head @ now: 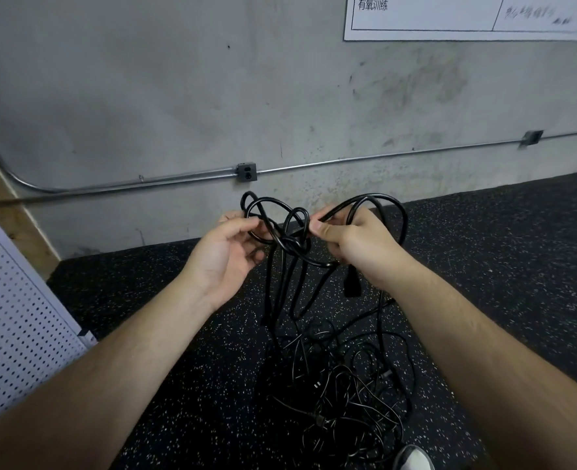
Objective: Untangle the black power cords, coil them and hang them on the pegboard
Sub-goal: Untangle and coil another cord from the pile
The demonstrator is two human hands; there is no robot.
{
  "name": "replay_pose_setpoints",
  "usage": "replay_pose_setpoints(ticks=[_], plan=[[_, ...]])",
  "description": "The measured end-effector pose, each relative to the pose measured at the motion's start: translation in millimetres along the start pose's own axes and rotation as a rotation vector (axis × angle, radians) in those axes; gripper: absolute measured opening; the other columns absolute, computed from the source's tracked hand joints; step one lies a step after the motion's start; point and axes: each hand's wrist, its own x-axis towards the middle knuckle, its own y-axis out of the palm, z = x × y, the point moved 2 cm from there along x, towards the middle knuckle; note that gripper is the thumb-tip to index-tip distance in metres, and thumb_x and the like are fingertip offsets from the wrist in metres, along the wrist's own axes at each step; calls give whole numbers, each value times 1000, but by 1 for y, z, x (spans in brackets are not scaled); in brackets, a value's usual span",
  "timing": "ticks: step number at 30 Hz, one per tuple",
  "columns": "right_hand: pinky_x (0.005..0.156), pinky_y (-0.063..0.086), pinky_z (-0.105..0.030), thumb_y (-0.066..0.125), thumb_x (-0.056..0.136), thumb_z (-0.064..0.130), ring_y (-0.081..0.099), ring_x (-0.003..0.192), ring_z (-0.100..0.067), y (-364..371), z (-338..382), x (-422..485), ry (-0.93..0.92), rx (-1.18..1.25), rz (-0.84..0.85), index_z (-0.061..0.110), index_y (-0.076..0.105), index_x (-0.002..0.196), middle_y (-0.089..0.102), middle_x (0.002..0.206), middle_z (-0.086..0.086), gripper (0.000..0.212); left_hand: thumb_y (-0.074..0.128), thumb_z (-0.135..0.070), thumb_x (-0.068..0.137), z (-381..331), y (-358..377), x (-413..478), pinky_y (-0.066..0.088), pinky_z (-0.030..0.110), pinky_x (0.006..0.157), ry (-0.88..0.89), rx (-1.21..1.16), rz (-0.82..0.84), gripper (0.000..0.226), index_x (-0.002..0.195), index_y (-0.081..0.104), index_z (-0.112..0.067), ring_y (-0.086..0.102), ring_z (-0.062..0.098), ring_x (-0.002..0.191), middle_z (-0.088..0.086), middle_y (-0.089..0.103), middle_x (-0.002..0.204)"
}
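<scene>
Both hands grip the knotted power cord (290, 228): left hand (227, 252) fingers curled round a loop, right hand (351, 242) pinching a strand. Pulling hard could tighten the knot.

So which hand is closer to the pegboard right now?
Left. The left hand holds the black cords to the right of the pegboard, which stands at the view's left edge; the right hand pinches the same cords farther right still.
</scene>
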Motion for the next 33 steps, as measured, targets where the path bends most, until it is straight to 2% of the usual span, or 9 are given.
replay_pose_setpoints(ticks=[5,10,12,16,19,22,26,29,33], plan=[[58,35,-14,64,99,12,54,50,9,0,-9,4,-47,-151,-44,19,71,90,67,64,19,14,61,-17,100,1,-1,1,42,32,63,148,442,-130,7,107,59,-15,67,9,65,2,69,71],[52,36,-8,62,100,9,55,49,10,10,-9,0,-43,-223,10,22,67,86,70,71,13,20,67,-40,97,-5,2,-8,44,21,58,311,975,-223,29,93,59,-12,63,3,56,-2,72,66],[58,39,-11,63,100,10,58,53,9,14,-8,1,-40,-252,22,23,67,85,71,78,10,20,65,-36,98,-9,3,-9,45,26,64,409,1288,-263,20,105,59,-18,62,12,69,-3,67,74],[66,42,-11,63,98,6,61,63,7,21,-9,1,-55,-275,64,17,67,88,69,70,15,15,56,-9,94,-3,5,0,37,39,99,602,1806,-145,45,137,59,-22,45,25,110,5,51,109],[59,39,-5,63,99,5,57,56,10,26,-9,-3,-60,-322,123,13,67,91,63,58,22,11,48,10,85,11,7,7,39,38,98,504,1652,125,43,107,72,-18,47,18,102,-4,56,99],[73,45,-13,67,97,11,63,74,4,22,-9,0,-63,-338,76,21,70,87,70,76,14,15,45,11,85,13,3,14,49,33,73,221,1154,-22,40,73,65,-22,60,19,77,-2,65,75],[77,47,-16,69,96,14,68,89,-9,12,-11,2,3,-294,54,20,74,91,75,94,1,9,36,20,81,14,3,15,53,26,63,53,604,-119,41,72,61,-11,62,13,66,-3,65,63],[73,45,-8,67,97,11,66,81,4,10,-13,1,27,-235,114,17,73,95,74,90,5,9,37,24,82,12,0,15,54,25,61,-2,277,-93,38,76,55,-8,64,14,64,0,65,67],[71,53,-20,60,100,5,72,70,-16,12,-10,2,48,-74,161,10,69,97,74,76,-2,11,36,21,85,7,-3,13,51,26,51,-20,210,-96,38,76,51,-12,65,15,62,1,64,69]])
